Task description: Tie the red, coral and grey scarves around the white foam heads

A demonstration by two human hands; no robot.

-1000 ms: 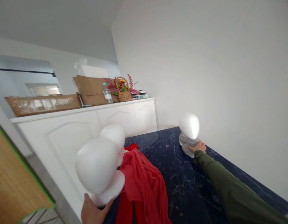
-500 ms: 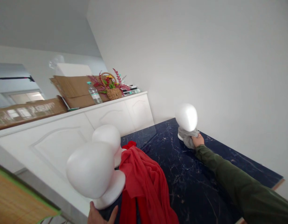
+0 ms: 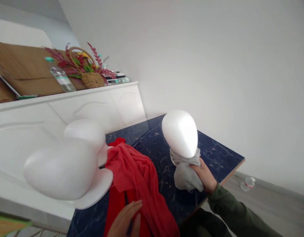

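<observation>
Here, the curled right hand grips gray cloth.

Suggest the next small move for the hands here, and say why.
Probably bring the left hand across to steady the white head that has grey cloth around its neck. Only the right hand holds that cloth, which is bunched on the near side, while the left hand is over by the red cloth, well apart from that head.
</observation>
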